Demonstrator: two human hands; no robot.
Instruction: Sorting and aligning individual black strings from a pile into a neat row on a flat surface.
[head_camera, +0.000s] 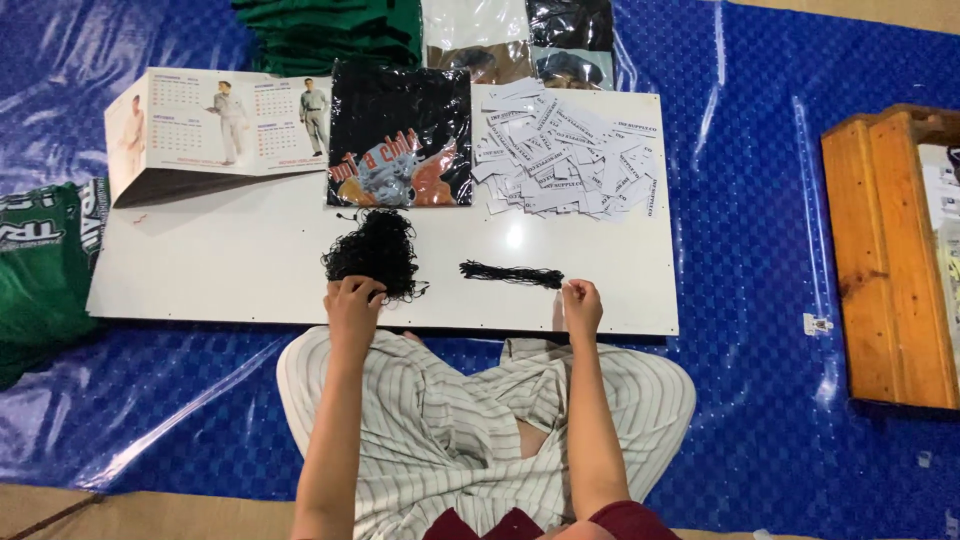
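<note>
Hands sit at the near edge of the white desk (250, 260). Left hand (352, 303) is curled, fingers pinching into a tangled black heap of cords (375, 250) at its 12 o'clock. Right hand (581, 304) is clenched, seemingly pinching a cord end; at its 10 o'clock lies a straightened black cord bundle (511, 273). Farther off, at 12 o'clock, white paper tags (570, 150) are piled.

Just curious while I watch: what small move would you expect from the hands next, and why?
Probably the left hand plucks one strand from the tangled black string pile it touches, then carries it right. A straightened bundle of strings already lies beside the right hand, which is closed in a pinch, and the paper tags wait beyond on the white board.
</note>
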